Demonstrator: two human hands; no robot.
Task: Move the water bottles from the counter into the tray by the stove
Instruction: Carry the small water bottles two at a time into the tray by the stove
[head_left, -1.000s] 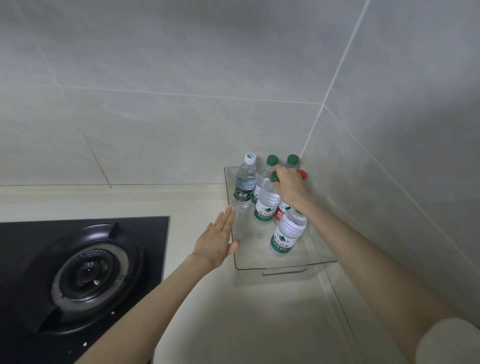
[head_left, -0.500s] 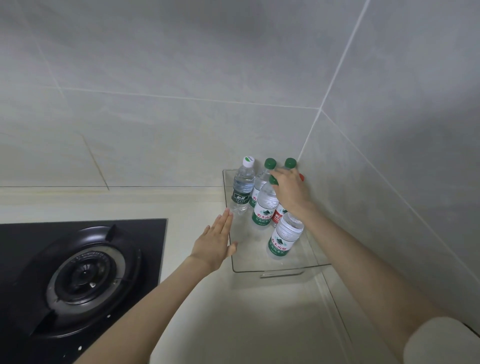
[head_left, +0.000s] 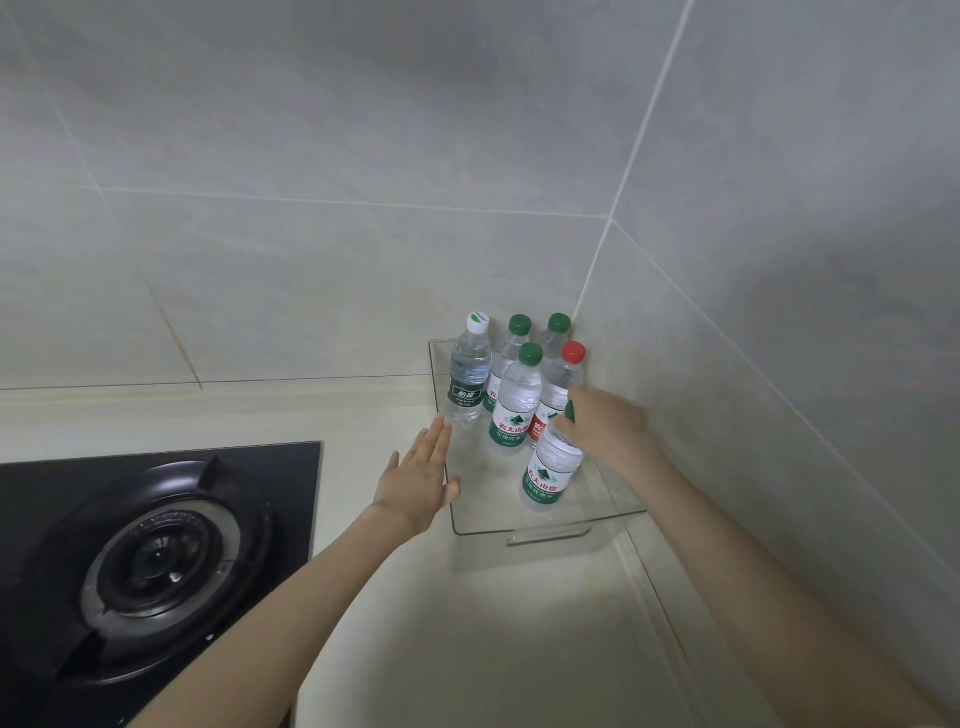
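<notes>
Wrapped around the neck and cap of the nearest clear plastic water bottle with a green-and-white label (head_left: 546, 475), the right hand (head_left: 605, 428) has its fingers closed on it — a sliver of green cap shows between them. That bottle stands upright at the front right of the clear plastic tray (head_left: 545, 532), apart from the five others clustered behind it: a green-capped bottle (head_left: 517, 400) and a red-capped bottle (head_left: 563, 384) just beyond the hand, then a white-capped bottle with a dark green label (head_left: 470, 374) and two more green-capped bottles (head_left: 511, 338) (head_left: 556, 332) against the back wall. The left hand (head_left: 418, 480) is flat and open, fingers together, its edge against the tray's left wall. Under the tray lies a pale cream counter (head_left: 467, 623), tucked into a corner of grey-tiled walls (head_left: 363, 156) — a black gas stove (head_left: 145, 561) sits to the left.
</notes>
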